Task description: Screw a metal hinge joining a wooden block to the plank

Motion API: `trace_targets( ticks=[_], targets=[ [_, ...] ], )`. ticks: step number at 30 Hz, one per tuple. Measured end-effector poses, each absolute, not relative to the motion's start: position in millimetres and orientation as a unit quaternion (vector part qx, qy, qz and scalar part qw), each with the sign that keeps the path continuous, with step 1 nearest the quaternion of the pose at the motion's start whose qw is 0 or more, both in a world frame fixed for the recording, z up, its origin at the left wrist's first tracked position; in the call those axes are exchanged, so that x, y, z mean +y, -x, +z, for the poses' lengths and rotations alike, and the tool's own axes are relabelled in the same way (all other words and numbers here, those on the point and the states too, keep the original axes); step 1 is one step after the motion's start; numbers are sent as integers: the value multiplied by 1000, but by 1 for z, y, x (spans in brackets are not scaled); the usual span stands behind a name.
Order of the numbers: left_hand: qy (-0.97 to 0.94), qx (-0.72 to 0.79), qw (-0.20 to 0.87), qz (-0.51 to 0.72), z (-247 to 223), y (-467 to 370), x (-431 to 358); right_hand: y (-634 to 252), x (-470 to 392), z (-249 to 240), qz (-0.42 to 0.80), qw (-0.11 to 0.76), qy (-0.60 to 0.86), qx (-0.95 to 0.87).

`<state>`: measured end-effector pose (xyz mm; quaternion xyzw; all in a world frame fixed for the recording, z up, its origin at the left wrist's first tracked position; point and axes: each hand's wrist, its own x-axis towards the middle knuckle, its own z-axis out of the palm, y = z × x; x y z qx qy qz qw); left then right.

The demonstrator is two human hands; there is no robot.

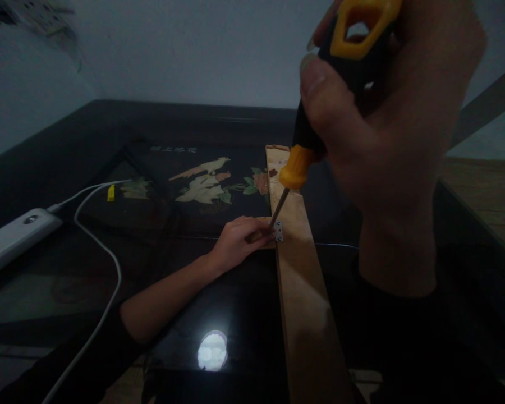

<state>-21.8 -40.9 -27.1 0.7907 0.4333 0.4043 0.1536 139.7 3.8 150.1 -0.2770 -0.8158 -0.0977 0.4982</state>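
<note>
My right hand (387,112) is wrapped round the black and yellow handle of a screwdriver (294,168), close to the camera. Its thin metal shaft slants down to the left, and the tip ends beside a small metal hinge (279,231). That hinge lies where a long wooden board (305,280) meets a shorter wood piece (266,244) on its left. My left hand (242,238) pinches at the hinge's left side, over the shorter piece. What its fingertips hold is too small to make out, and they partly hide the hinge.
The boards rest on a glossy black table (235,314) decorated with birds and flowers. At left are a white power strip (25,238), its white cable (113,258) and a small yellow object (111,193). A pale wall (185,50) rises behind.
</note>
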Motion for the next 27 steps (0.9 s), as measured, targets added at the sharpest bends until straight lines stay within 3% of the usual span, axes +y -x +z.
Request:
trace_targets(
  ticks=[27],
  targets=[
    [-770,453,201,402,-15,14,-40,-126,1,149,9,378,273,-884]
  ],
)
